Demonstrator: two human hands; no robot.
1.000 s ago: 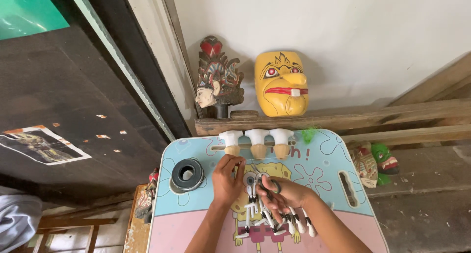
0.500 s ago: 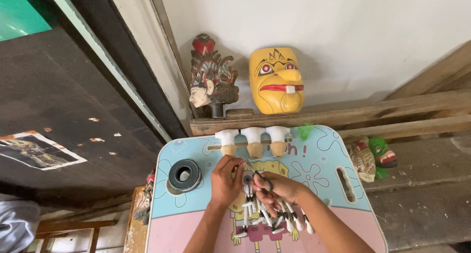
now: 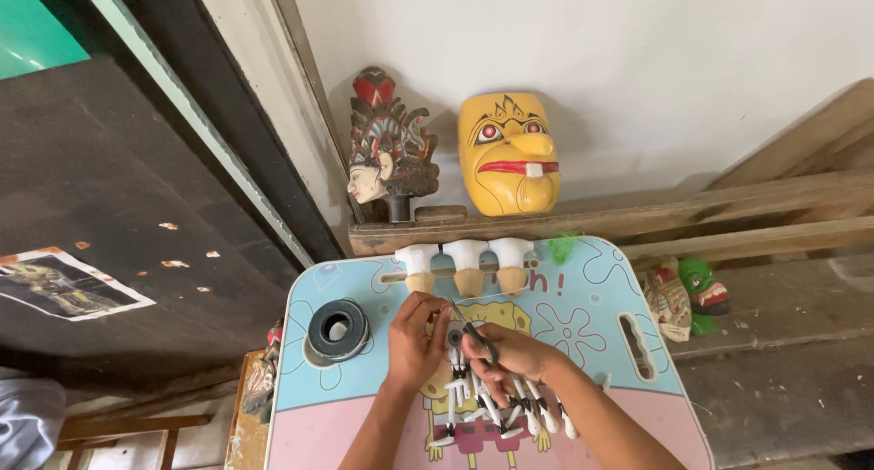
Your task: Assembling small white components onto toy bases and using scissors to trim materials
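Hands meet low in the centre of the frame, over a small pastel blue-and-pink cartoon-printed table [image 3: 592, 297]. Left hand [image 3: 414, 342] curls its fingers around a small round dark piece [image 3: 453, 336], though how firmly it pinches is hard to say, since the fingers cover most of it. Right hand [image 3: 510, 353] is closed around the dark handles of what looks like a small pair of scissors [image 3: 473, 329], blade tips pointing up towards the upper centre. Beneath both hands lies a cluster of white and dark peg-like strips [image 3: 510, 411], partly covered by the wrists and cut off near the bottom edge. Left of the hands, a black tape roll [image 3: 338, 330] sits on the table. Above them, three white-and-tan figurines [image 3: 466, 265] line the far edge. Higher still, a yellow mask [image 3: 510, 151] and a carved painted head [image 3: 384, 151] lean against the white wall. At the right edge, two smaller masks [image 3: 683, 292] are half hidden behind the table.
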